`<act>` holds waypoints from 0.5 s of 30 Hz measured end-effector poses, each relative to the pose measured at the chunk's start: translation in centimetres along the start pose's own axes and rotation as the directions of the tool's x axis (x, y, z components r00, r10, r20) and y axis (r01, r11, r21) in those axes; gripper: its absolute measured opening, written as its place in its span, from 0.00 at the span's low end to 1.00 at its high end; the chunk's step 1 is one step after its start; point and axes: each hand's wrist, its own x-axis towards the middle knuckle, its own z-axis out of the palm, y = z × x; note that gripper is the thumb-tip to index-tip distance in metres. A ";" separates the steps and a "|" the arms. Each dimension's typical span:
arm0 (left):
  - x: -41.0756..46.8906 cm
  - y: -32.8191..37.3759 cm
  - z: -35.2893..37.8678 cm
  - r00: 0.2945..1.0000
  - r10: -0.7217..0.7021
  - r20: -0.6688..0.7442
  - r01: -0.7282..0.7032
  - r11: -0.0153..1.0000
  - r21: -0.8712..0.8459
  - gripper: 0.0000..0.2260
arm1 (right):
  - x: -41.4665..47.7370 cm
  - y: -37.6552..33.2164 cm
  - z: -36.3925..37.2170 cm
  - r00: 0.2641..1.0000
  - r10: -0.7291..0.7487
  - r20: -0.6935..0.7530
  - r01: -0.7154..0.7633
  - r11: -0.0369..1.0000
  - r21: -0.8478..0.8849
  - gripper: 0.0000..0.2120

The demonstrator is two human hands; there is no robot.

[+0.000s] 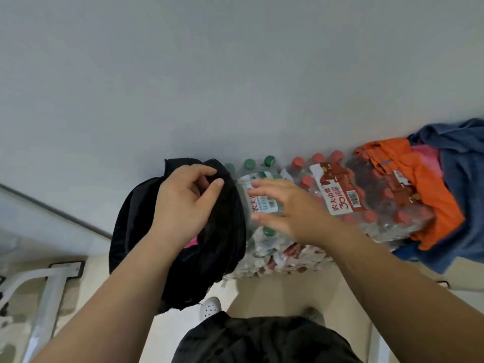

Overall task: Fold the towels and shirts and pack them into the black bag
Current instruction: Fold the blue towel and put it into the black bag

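The black bag (220, 239) stands against the wall, left of stacked bottle packs. My left hand (183, 203) grips the bag's upper rim, fingers and thumb pinching the black fabric. A strip of pink cloth (192, 242) shows inside the bag under my left wrist. My right hand (285, 205) hovers just right of the bag, fingers straight and spread, holding nothing, in front of the green-capped bottles. An orange shirt (429, 195), a pink cloth (427, 158) and blue cloth (463, 179) lie heaped on the red-capped bottle pack at the right.
Shrink-wrapped packs of green-capped bottles (262, 197) and red-capped bottles (366, 200) are stacked along the pale wall (235, 74). A white metal frame (49, 292) stands at the lower left on the beige floor. My white shoe (210, 307) is below the bag.
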 end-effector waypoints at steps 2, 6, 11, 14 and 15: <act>0.3 3.5 3.1 0.990 0.117 0.080 -0.128 0.982 0.141 0.12 | -2.1 3.0 -2.3 0.999 0.035 0.019 -0.034 0.999 -0.019 0.23; 0.0 9.2 11.4 0.942 0.180 0.284 -0.266 0.915 0.304 0.14 | -7.1 9.7 -6.7 0.990 0.121 0.066 -0.115 0.990 -0.082 0.23; -0.2 15.1 21.2 0.892 0.111 0.439 -0.266 0.913 0.309 0.16 | -14.3 16.7 -13.1 0.968 0.251 -0.003 -0.249 0.959 -0.137 0.25; -0.2 17.5 25.8 0.845 0.158 0.511 -0.328 0.908 0.262 0.15 | -17.2 20.1 -16.5 0.950 0.298 -0.091 -0.310 0.937 -0.161 0.22; -0.1 18.3 27.2 0.832 0.154 0.532 -0.334 0.906 0.259 0.16 | -18.1 21.1 -17.4 0.938 0.322 -0.124 -0.339 0.929 -0.148 0.22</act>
